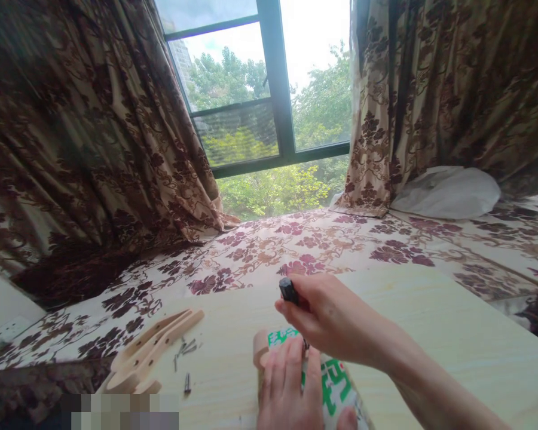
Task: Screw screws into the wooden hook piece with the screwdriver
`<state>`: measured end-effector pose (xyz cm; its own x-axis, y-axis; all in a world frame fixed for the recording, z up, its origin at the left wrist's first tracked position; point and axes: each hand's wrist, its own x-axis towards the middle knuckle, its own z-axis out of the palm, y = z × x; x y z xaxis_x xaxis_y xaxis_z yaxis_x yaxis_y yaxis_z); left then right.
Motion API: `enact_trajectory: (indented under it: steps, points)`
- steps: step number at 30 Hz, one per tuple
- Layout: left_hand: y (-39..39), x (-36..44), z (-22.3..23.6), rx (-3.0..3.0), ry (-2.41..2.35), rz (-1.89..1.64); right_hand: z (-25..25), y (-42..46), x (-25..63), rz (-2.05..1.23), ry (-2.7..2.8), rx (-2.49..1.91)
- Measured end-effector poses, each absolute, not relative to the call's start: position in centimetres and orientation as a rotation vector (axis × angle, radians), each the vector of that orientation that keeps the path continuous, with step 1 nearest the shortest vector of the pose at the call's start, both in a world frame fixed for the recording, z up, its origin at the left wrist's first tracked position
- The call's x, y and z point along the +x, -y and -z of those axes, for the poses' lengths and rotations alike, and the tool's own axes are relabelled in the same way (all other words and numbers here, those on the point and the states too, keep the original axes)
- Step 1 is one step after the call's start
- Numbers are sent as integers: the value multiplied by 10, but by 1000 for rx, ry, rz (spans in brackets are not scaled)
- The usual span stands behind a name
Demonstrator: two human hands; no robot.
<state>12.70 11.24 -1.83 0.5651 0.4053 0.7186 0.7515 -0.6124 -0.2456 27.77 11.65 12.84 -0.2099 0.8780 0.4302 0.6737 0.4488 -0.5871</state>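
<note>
My right hand (pixel 320 307) is wrapped round the black handle of a screwdriver (pixel 288 290). Most of that tool is hidden by the fingers, and its tip does not show clearly. Just below, my left hand (pixel 289 382) lies with its fingers stretched out over a pale wooden piece (pixel 260 346) and a white package with green print (pixel 334 388). The hand covers much of both, so how they touch underneath cannot be made out.
Curved wooden parts with holes (pixel 147 352) lie at the left of the pale board (pixel 421 322). Beside them are several loose screws (pixel 187 346) and a larger dark bolt (pixel 187 383). Behind are a flowered cloth (pixel 305 239), curtains (pixel 161 149), and a white plastic bag (pixel 448 192).
</note>
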Motion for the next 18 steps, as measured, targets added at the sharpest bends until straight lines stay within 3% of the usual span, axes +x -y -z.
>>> enact_trajectory:
  steps: [8,18]
  points:
    - [-109,124,16,-2321,946,757,-131,-121,288,-401,1942,-1375]
    - [-106,127,11,-2311,955,894,-129,-119,283,-382,1968,-1321]
